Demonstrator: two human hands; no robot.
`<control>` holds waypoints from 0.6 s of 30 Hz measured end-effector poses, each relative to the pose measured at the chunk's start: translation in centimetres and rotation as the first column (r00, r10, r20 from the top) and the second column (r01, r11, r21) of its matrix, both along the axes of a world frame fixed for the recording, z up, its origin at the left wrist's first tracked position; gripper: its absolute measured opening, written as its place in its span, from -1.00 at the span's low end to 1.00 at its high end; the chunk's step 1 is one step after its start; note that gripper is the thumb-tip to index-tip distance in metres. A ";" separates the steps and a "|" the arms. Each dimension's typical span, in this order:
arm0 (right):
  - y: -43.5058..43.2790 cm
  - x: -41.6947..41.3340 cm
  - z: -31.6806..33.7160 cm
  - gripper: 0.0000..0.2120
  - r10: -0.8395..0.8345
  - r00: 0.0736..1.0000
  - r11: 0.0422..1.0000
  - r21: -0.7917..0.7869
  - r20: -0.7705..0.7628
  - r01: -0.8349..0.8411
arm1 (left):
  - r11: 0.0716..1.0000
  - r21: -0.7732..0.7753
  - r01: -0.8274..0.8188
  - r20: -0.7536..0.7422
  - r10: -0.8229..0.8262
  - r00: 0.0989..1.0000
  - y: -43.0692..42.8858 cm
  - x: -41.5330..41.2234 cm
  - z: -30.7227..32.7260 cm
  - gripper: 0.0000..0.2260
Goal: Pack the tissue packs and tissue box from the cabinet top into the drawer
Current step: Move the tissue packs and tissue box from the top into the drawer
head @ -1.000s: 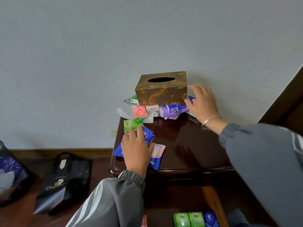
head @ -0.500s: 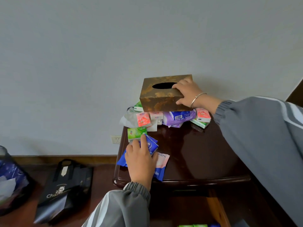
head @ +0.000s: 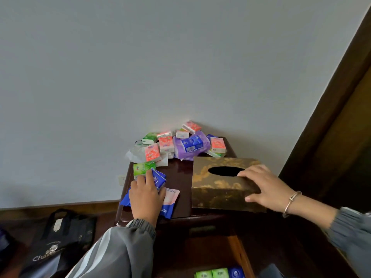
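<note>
My right hand (head: 267, 189) pinches the tissue box (head: 218, 189) at the cabinet top's (head: 180, 169) front-right corner; one-handed, it could tip free; left hand (head: 145, 195) presses flat on blue packs (head: 158, 178).

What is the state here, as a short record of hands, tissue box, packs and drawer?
right hand: holds the tissue box, fingers on top by the slot, thumb on the front face
tissue box: at the cabinet top's front right; lifted or resting, unclear
left hand: lies on the blue packs, index finger at the green pack
pile: loose packs against the wall
drawer: open, three packs visible inside
</note>
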State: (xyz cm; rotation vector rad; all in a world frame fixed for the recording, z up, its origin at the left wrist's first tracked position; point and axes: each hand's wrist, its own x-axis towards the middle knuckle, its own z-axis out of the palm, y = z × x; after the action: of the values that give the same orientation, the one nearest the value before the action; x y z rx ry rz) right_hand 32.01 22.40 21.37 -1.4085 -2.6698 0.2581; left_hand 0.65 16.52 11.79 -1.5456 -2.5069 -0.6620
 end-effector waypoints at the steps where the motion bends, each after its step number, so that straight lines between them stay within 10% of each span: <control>1: -0.2 0.0 -0.8 -0.39 -0.003 1.000 1.000 0.000 0.005 0.003 | 1.000 -0.008 -0.002 -0.006 0.002 1.000 0.0 0.0 0.1 -0.43; 9: 1.1 -1.4 -0.6 -0.38 0.071 0.972 0.991 0.095 0.225 -0.094 | 1.000 -0.026 0.002 -0.061 -0.003 0.998 -0.1 -0.2 0.3 -0.41; 18: 8.6 -5.1 4.0 -0.80 -0.103 0.984 0.990 0.084 -0.145 0.116 | 0.997 -0.046 0.060 0.014 -0.059 0.998 0.3 -1.4 1.5 -0.44</control>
State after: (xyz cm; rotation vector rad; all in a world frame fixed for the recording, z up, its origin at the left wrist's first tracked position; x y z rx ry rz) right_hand 26.90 31.01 25.38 -1.4465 -2.4501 0.2127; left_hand -0.77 16.78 13.25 -1.6430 -2.5115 -0.6281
